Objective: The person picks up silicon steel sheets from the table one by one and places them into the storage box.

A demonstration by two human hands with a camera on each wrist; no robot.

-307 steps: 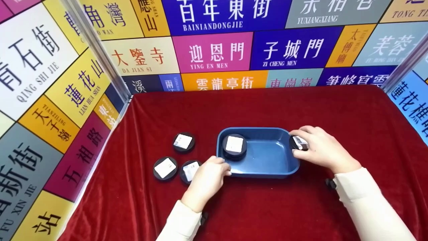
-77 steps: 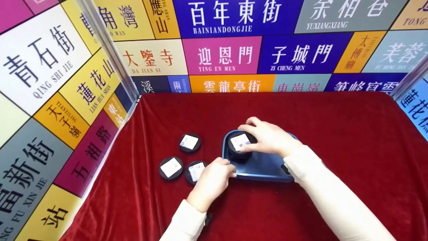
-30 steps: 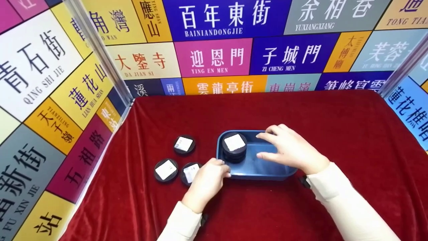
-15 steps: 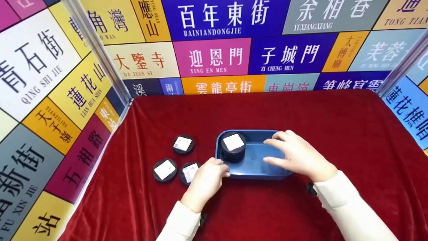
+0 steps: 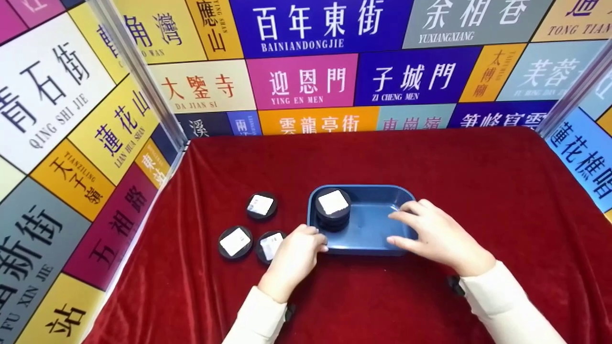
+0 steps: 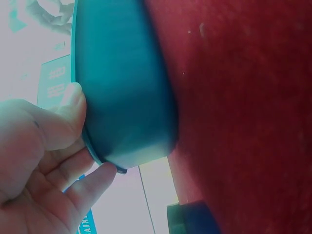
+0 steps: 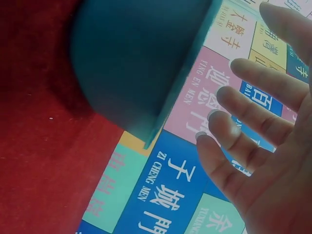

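A blue plastic tub (image 5: 368, 224) sits on the red cloth, with a stack of round black discs (image 5: 333, 205) in its left end; the top one bears a white label. My left hand (image 5: 296, 255) grips the tub's near left corner, and in the left wrist view its thumb (image 6: 73, 105) lies at the rim. Over the tub's right end my right hand (image 5: 432, 231) hovers, fingers spread and holding nothing. The right wrist view shows those fingers (image 7: 256, 114) apart from the tub wall (image 7: 131, 58).
Left of the tub lie three more labelled black discs: a far one (image 5: 261, 205), a left one (image 5: 235, 242) and one (image 5: 270, 246) partly behind my left hand. Sign-covered panels (image 5: 306, 81) stand at the back and sides of the red cloth (image 5: 382, 296).
Earlier my right hand held a black disc at the tub's right end, then set it on the stack. It has since let go and drawn back right. My left hand stays at the corner.
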